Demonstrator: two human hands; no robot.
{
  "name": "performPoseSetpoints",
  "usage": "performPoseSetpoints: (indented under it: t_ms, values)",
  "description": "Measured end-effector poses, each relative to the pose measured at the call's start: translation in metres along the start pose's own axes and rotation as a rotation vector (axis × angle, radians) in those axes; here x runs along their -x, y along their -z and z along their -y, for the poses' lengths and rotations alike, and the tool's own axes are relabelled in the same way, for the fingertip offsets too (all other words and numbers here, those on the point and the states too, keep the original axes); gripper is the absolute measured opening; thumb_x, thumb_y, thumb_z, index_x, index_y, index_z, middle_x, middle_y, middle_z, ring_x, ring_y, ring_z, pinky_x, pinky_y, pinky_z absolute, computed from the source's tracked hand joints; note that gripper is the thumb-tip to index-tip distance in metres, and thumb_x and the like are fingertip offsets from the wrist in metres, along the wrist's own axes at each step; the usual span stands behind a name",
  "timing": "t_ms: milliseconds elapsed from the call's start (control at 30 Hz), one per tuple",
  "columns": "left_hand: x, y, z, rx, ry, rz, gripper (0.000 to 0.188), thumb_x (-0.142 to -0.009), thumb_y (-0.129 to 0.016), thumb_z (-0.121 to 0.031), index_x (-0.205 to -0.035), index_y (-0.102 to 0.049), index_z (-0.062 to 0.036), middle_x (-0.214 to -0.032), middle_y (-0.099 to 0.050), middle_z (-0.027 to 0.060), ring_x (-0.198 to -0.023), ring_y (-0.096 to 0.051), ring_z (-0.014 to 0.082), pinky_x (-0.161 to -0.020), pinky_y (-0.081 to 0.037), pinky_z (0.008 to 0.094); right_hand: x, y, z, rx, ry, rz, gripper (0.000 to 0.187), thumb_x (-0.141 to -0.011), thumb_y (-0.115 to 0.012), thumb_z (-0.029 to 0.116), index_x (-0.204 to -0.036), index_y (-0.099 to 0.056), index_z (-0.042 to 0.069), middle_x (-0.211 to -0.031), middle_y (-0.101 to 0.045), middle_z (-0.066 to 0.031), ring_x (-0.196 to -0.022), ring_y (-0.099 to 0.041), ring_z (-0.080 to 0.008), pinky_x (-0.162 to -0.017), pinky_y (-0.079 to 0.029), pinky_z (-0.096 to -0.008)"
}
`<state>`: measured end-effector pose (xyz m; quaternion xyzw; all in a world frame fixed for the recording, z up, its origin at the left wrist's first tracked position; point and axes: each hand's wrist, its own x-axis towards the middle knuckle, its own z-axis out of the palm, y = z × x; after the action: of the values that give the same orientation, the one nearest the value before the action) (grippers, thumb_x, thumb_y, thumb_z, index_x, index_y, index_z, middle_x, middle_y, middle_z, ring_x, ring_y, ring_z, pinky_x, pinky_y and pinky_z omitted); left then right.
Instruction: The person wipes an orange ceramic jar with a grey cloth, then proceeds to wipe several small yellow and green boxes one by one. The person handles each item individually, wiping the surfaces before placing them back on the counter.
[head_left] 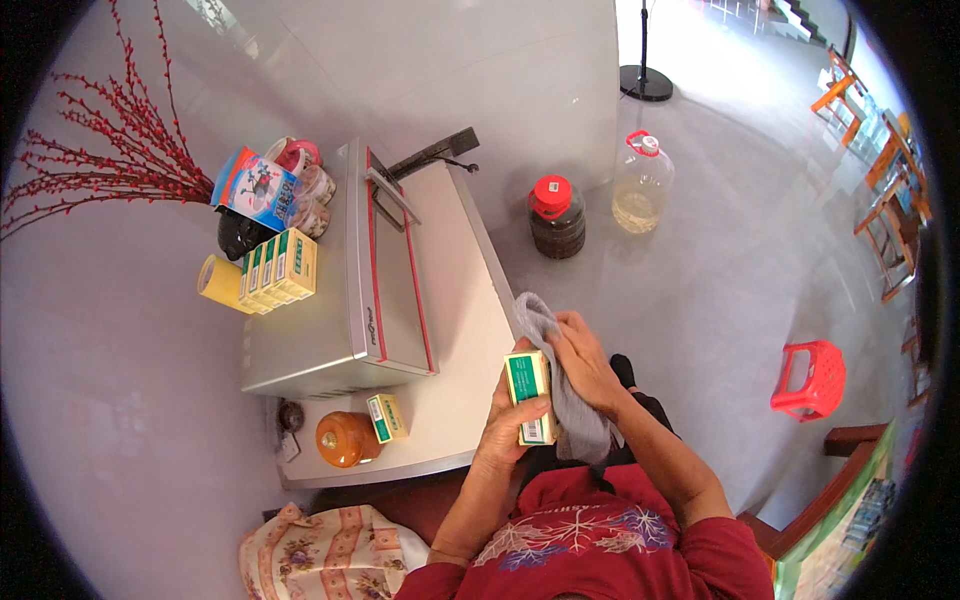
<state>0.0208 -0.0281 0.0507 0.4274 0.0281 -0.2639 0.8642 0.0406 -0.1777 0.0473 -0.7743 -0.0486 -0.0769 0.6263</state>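
In front of my body, my left hand (507, 428) is closed round a small yellow and green carton (527, 388), thumb across its face. My right hand (586, 365) grips a grey cloth (575, 420) against the carton's right side; the cloth hangs down below the fingers. Several similar cartons (283, 268) stand in a row on the silver cabinet-like appliance (300, 345) to the left. Another such carton (387, 418) rests on the white tabletop beside a round orange-brown lidded jar (348, 440).
On the appliance are a yellow cup (222, 283), a blue pouch (258, 190), clear tubs (312, 200) and red-berried branches (130, 160). A red-lidded dark jar (557, 220) and a clear jug (640, 190) stand on the floor. A red stool (808, 380) is at right.
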Motion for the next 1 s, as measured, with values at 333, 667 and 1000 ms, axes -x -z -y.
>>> performPoseSetpoints:
  t_ms: [333,667,1000]
  values:
    - [0.011,0.005,-0.013,-0.442,-0.036,0.204,0.097,-0.056,-0.077,0.006,-0.138,-0.027,-0.0062,-0.123,-0.048,0.0063,-0.115,-0.046,0.0184,-0.095,-0.041,0.0320,0.010,0.033,0.040,0.083,0.361,0.287,0.033,-0.083,-0.047,0.015,-0.105,-0.059,-0.006,-0.120,-0.048,-0.0132,-0.111,-0.040,-0.0290,-0.095,-0.033,-0.0391]
    - [0.004,-0.013,-0.010,-0.267,-0.411,0.039,0.103,-0.052,-0.075,0.008,-0.139,-0.022,-0.0087,-0.121,-0.047,0.0074,-0.110,-0.049,0.0192,-0.092,-0.044,0.0322,0.031,-0.019,-0.007,-0.283,-0.143,0.058,0.040,-0.095,-0.034,0.031,-0.117,-0.044,0.000,-0.104,-0.050,-0.0158,-0.095,-0.048,-0.0253,-0.086,-0.037,-0.0331]
    - [0.003,-0.004,-0.013,0.050,-0.277,-0.139,0.089,-0.062,-0.067,-0.027,-0.139,-0.025,-0.0059,-0.129,-0.042,0.0151,-0.115,-0.046,0.0272,-0.098,-0.039,0.0378,0.063,-0.035,0.005,0.060,0.106,0.055,0.047,-0.090,-0.043,0.020,-0.131,-0.035,-0.003,-0.133,-0.028,-0.0246,-0.122,-0.029,-0.0396,-0.104,-0.022,-0.0443]
